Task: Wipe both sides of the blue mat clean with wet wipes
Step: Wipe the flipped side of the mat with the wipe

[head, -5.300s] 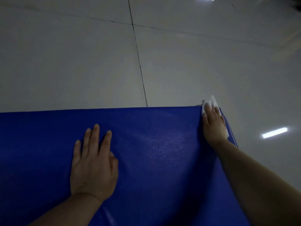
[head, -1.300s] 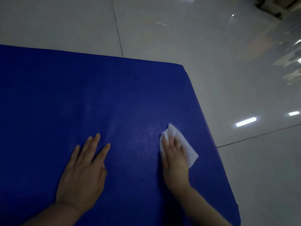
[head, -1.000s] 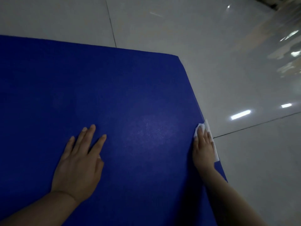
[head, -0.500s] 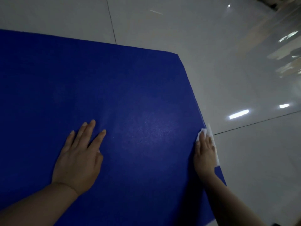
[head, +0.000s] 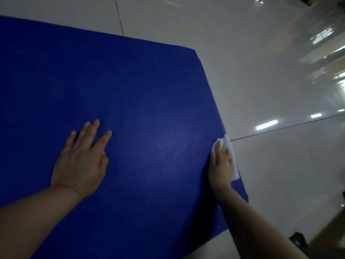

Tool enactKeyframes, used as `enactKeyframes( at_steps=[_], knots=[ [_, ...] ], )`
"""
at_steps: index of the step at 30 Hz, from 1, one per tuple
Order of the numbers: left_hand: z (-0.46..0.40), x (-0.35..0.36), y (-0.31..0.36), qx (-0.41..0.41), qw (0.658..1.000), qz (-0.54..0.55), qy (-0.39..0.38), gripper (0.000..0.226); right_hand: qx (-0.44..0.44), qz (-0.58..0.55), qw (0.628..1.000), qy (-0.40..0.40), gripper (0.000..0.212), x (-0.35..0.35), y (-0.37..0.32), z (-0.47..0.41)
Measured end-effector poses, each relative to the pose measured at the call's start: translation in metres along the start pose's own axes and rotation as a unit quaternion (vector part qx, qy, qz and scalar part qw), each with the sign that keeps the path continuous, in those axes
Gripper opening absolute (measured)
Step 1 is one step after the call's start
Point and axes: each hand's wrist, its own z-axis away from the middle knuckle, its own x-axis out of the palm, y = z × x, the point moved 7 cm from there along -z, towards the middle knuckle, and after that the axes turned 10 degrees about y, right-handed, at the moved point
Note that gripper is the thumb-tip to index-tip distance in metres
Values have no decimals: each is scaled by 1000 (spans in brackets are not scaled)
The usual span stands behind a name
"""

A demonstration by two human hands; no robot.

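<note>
The blue mat (head: pixel 140 101) lies flat on the pale tiled floor (head: pixel 261 43), its far right corner and its right edge both in sight. The left hand (head: pixel 82 157) rests palm down on the mat's middle, fingers straight and slightly spread, holding nothing; its purpose, in my judgement, is to pin the sheet so it does not slide or ruck under the wiping. The right hand (head: pixel 221 165) lies flat at the mat's right edge, fingers extended and pressing a white wet wipe (head: pixel 230 152) against that edge. The wipe is under the fingers and palm, not pinched or bunched; it shows beyond the fingertips and along the outer side of the hand, and it overhangs the edge onto the floor.

Placement is sound for border work: flat fingers spread pressure across the wipe, and the overhang lets it catch the rim (an area easily missed). The mat sits directly beneath both hands, the wipe between right hand and mat.

Judged stage: upper face under treatment, at its right margin. The mat lies flat and unturned, so the underside appears not yet addressed.
</note>
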Motion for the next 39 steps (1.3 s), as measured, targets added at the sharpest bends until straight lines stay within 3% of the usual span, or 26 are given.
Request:
enactKeyframes(
  at_steps=[5, 7, 9, 11, 14, 16, 20, 22, 25, 28, 29, 31, 33, 35, 37, 39],
  knots=[
    [30, -11, 24, -13, 1000, 25, 10, 46, -185, -59, 976, -94, 55, 12, -58, 154],
    [64, -9, 44, -21, 999, 32, -3, 53, -221, -58, 967, -110, 53, 8, -54, 163],
    [91, -5, 56, -30, 999, 18, -19, 55, -202, -24, 976, -80, 54, 6, -32, 128],
    [99, 0, 58, -24, 999, -3, -26, 56, -143, 37, 989, 3, 53, -2, -3, 79],
    [95, 4, 55, -22, 999, -10, -22, 56, -38, 47, 998, -1, 49, -3, 25, 42],
    [95, 4, 57, -27, 999, -3, -22, 56, -42, 8, 999, 4, 48, -4, 11, 63],
    [92, 0, 58, -24, 1000, -6, -9, 56, -171, -15, 983, -62, 56, 11, -39, 161],
    [91, 1, 58, -21, 1000, -14, -6, 56, -194, -27, 977, -85, 60, 8, -42, 154],
    [93, 2, 58, -23, 999, -20, -12, 58, -166, -9, 985, -45, 56, -1, -19, 92],
    [93, 2, 59, -20, 999, -23, -14, 57, -27, 47, 998, -15, 52, 2, 6, 38],
    [94, 2, 58, -20, 999, -26, -15, 58, -22, 64, 998, -4, 52, 3, -6, 37],
    [94, 2, 58, -22, 999, -29, -20, 58, -129, 61, 990, 11, 55, 9, -57, 59],
    [92, 1, 59, -18, 999, -33, -20, 58, -274, -16, 961, -42, 54, 22, -104, 102],
    [91, 1, 59, -15, 999, -32, -23, 58, -342, -58, 935, -77, 52, 21, -113, 108],
    [92, 2, 58, -15, 999, -26, -23, 58, -294, -62, 953, -34, 52, 8, -78, 77],
    [93, 1, 58, -17, 999, -21, -22, 57, -135, -55, 989, 16, 51, -8, -14, 37]
  ],
)
